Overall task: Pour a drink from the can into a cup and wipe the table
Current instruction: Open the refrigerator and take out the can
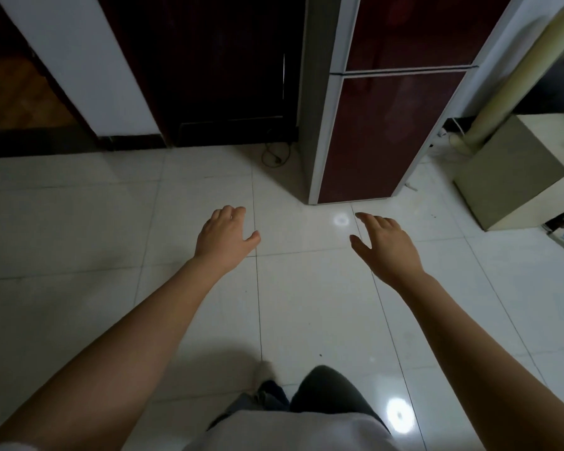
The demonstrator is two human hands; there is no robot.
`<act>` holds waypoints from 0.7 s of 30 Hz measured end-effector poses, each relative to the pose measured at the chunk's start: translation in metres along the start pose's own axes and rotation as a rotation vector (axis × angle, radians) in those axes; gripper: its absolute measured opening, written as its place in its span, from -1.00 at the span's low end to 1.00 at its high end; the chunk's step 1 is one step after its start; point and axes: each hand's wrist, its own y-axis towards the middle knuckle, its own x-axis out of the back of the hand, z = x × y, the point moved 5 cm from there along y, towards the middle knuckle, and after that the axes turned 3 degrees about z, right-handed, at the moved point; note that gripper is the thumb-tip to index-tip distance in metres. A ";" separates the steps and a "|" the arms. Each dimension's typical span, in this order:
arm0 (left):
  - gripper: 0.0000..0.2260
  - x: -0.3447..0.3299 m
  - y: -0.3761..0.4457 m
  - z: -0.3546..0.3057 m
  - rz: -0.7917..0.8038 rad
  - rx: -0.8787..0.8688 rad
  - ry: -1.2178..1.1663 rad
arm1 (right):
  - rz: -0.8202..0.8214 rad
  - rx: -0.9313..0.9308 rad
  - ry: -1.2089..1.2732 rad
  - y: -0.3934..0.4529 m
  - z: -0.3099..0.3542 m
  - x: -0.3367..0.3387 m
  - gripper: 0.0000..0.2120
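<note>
While both arms reach out, left hand [223, 234] grip released, right hand [385, 244] likewise, no legible writing.

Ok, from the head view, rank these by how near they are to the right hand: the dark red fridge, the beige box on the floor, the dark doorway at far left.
From the right hand:
1. Dark red fridge, just ahead of the fingertips, slightly left.
2. Beige box, on the floor off to the right.
3. Dark doorway, far left, beyond the left hand.

Both arms outstretched; left hand [223, 236] fingers loosely curled, right hand [386, 245] fingers relaxed, both holding nothing.
</note>
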 end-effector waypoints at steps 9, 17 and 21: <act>-0.52 0.017 0.120 0.009 0.009 -0.076 0.021 | -0.031 -0.064 -0.001 0.114 -0.005 0.014 -0.50; -0.52 0.038 0.265 -0.006 -0.032 -0.081 0.006 | -0.068 -0.076 0.014 0.249 -0.032 0.036 -0.52; -0.49 0.047 0.337 -0.023 -0.034 -0.088 0.005 | -0.072 -0.113 0.019 0.315 -0.053 0.054 -0.52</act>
